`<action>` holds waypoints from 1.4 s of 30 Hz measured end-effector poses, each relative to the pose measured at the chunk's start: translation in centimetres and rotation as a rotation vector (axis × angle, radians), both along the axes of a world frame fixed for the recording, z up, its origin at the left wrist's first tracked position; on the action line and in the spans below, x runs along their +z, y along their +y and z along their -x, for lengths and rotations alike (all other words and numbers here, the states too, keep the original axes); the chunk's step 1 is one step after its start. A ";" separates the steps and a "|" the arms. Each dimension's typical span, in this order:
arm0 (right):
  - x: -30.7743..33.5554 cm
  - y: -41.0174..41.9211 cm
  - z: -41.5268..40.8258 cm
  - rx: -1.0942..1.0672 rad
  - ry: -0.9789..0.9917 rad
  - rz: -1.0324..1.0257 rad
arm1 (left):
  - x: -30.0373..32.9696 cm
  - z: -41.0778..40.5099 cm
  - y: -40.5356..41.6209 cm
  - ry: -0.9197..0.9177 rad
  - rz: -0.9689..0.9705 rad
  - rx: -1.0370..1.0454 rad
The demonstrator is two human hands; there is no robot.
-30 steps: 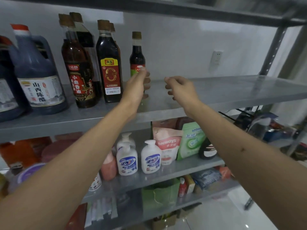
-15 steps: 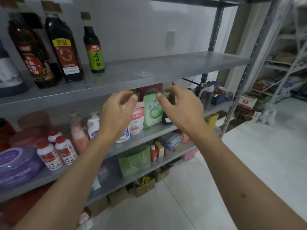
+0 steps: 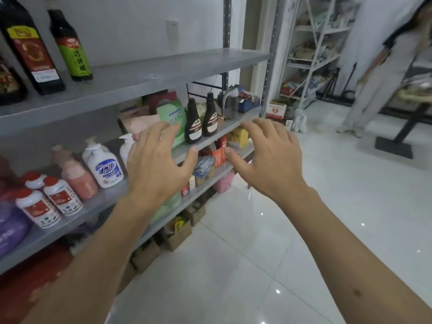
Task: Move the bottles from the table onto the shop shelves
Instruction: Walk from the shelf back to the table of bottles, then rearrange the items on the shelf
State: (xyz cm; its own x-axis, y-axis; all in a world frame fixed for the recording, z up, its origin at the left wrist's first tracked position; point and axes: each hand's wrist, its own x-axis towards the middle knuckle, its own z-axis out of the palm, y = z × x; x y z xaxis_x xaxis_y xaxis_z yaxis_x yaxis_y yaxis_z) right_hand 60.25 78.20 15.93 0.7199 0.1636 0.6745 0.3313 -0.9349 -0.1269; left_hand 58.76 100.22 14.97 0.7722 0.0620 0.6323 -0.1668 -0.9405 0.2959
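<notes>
A small dark bottle with a green label (image 3: 71, 46) stands on the upper grey shelf (image 3: 163, 73), beside a taller dark bottle with a red and yellow label (image 3: 30, 50). My left hand (image 3: 156, 164) hovers in front of the middle shelf, fingers spread and holding nothing. My right hand (image 3: 271, 157) hovers level with it to the right, also spread and empty. Both hands are well below and to the right of the green-label bottle. No table is in view.
The middle shelf (image 3: 233, 125) carries two brown squeeze bottles (image 3: 202, 120), a green pouch (image 3: 173, 118), pump soap bottles (image 3: 102, 164) and white red-capped bottles (image 3: 49, 202). Cardboard boxes (image 3: 177, 232) sit on the floor. A person (image 3: 383, 66) stands at the far right by a white rack (image 3: 313, 50).
My left hand let go of the green-label bottle, which stays on the upper shelf. Both hands dropped away from that shelf and opened wider, and my view swung right toward the room.
</notes>
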 end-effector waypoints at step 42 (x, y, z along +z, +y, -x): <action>-8.0 -29.8 63.7 -0.808 0.172 0.074 | -7.6 49.7 -36.3 0.154 -0.010 -0.842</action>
State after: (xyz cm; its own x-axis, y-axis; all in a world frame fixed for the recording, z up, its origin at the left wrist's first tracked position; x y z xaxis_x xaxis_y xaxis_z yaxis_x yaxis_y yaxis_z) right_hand -3.48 48.35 7.89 0.7267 -0.4091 0.5519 -0.4649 -0.8843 -0.0433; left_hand 9.02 63.95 7.33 0.6357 -0.5758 0.5142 -0.7697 -0.5238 0.3650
